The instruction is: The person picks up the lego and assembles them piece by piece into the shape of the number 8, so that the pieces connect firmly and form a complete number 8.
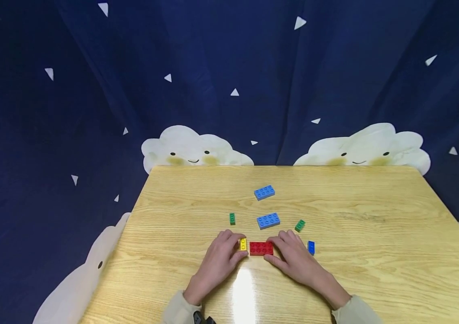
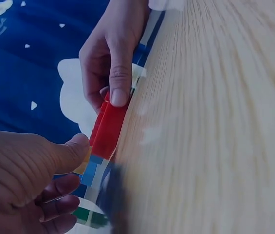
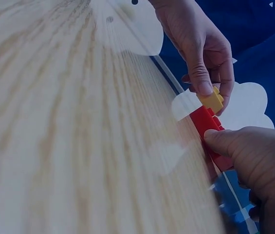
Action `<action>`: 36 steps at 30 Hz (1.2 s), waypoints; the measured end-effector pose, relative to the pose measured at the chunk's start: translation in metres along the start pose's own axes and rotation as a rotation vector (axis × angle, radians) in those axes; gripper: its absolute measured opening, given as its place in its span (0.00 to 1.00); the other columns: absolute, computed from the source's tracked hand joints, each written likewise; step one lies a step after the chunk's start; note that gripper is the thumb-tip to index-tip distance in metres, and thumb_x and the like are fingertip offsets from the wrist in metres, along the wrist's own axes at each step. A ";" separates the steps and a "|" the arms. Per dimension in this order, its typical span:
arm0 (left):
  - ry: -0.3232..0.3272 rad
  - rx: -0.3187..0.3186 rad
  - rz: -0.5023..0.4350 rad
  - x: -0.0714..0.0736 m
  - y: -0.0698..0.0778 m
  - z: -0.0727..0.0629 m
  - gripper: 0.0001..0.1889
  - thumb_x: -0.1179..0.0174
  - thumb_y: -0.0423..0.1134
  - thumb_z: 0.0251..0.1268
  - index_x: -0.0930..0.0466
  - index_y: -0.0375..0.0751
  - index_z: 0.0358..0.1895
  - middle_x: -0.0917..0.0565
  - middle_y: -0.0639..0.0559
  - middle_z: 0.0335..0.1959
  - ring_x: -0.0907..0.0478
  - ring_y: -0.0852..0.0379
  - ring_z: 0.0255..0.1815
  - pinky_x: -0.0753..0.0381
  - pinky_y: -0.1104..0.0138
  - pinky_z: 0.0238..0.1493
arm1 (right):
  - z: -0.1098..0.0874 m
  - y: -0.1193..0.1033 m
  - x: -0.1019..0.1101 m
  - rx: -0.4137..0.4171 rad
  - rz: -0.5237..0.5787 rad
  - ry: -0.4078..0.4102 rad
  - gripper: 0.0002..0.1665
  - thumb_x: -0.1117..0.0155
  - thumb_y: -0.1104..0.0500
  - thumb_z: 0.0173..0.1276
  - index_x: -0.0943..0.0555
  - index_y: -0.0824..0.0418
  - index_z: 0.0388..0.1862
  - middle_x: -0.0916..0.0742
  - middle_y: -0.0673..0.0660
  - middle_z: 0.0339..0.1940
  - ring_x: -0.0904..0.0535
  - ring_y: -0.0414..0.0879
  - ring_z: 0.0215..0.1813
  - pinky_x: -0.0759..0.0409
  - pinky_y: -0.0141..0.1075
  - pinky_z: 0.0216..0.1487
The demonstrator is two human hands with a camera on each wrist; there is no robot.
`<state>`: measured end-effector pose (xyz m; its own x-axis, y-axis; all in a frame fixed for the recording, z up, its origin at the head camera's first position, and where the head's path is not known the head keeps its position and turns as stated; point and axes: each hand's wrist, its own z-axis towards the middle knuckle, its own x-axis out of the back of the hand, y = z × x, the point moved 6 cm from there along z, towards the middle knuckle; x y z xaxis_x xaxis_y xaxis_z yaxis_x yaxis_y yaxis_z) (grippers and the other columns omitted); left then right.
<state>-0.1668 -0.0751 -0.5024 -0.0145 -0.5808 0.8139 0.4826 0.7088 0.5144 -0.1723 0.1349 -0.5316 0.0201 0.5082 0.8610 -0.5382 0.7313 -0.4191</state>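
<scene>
Between thumb and fingertips, my left hand (image 1: 222,254) pinches a small yellow toy brick (image 1: 243,244). Just right of it, my right hand (image 1: 295,258) grips the right end of a longer red toy brick (image 1: 261,249), its thumb on the near side. In the head view a narrow gap parts the two bricks. The right wrist view shows the yellow brick (image 3: 210,100) by the far end of the red brick (image 3: 206,120). In the left wrist view my left hand (image 2: 27,173) hides most of the yellow brick.
Beyond the hands lie two blue bricks (image 1: 268,221) (image 1: 264,192), one behind the other. A green brick (image 1: 232,219) is at left, another green brick (image 1: 300,225) at right. A small dark-blue brick (image 1: 311,247) lies beside my right hand. Everything rests on a wooden table (image 1: 375,216).
</scene>
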 end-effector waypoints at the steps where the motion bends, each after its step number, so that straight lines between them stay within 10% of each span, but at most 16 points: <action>1: 0.000 -0.002 -0.005 -0.001 0.001 0.001 0.20 0.28 0.45 0.68 0.16 0.43 0.59 0.23 0.55 0.37 0.32 0.61 0.37 0.29 0.69 0.39 | 0.000 0.000 0.000 0.002 0.000 0.003 0.22 0.29 0.39 0.71 0.15 0.53 0.53 0.25 0.39 0.37 0.36 0.39 0.42 0.34 0.37 0.46; 36: -0.011 -0.044 -0.027 -0.015 0.012 0.006 0.21 0.30 0.47 0.69 0.16 0.43 0.60 0.25 0.57 0.36 0.34 0.62 0.36 0.31 0.72 0.37 | -0.001 0.000 -0.003 0.014 0.011 0.008 0.22 0.32 0.41 0.73 0.15 0.54 0.54 0.24 0.40 0.38 0.38 0.38 0.40 0.35 0.35 0.44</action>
<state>-0.1659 -0.0555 -0.5067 -0.0377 -0.5947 0.8031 0.5201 0.6746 0.5239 -0.1712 0.1334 -0.5345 0.0212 0.5201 0.8538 -0.5501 0.7192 -0.4244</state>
